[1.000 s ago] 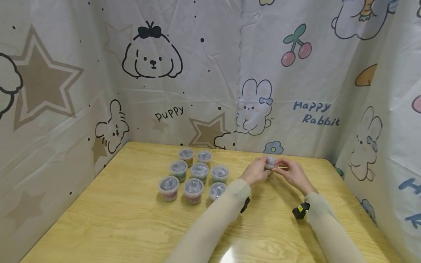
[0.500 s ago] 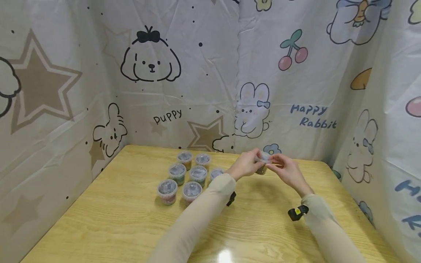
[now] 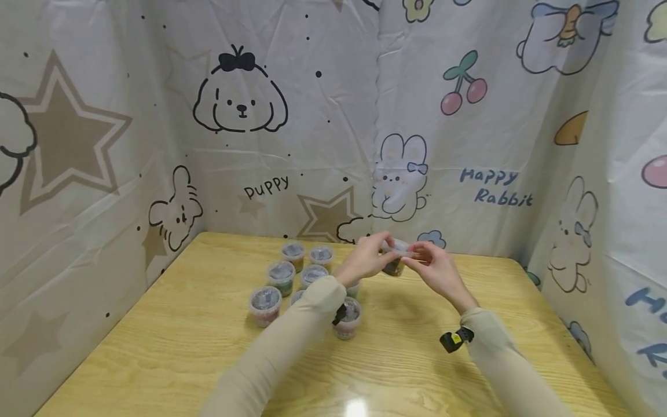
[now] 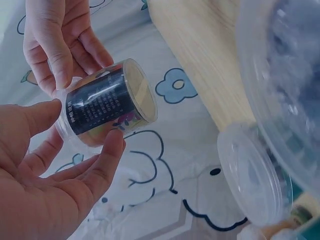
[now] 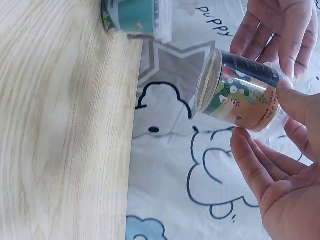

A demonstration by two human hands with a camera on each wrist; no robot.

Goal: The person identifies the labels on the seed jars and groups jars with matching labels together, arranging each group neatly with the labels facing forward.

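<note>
In the head view, a small clear plastic tub (image 3: pixel 393 267) with a whitish lid (image 3: pixel 399 248) is held up over the table's back part. My left hand (image 3: pixel 365 258) grips its lid edge from the left, while my right hand (image 3: pixel 438 271) pinches the opposite side. The left wrist view shows a dark label panel with fine print on the tub (image 4: pixel 102 102), thumb and fingers of the left hand (image 4: pixel 55 185) around it. Orange and green leaf artwork covers the tub (image 5: pixel 245 95) in the right wrist view, where the right hand (image 5: pixel 290 185) holds it near the lid.
Several similar lidded tubs stand in rows on the wooden table (image 3: pixel 172 347), left of the held one, including a front-left tub (image 3: pixel 266 304) and a back tub (image 3: pixel 293 255). My left forearm passes over some, near a front-right tub (image 3: pixel 347 319). A printed curtain (image 3: pixel 312 145) surrounds the table.
Both hands have moved left with the tub, from the table's right rear toward the group of tubs. The left forearm has also shifted left, uncovering the front-right tub.
</note>
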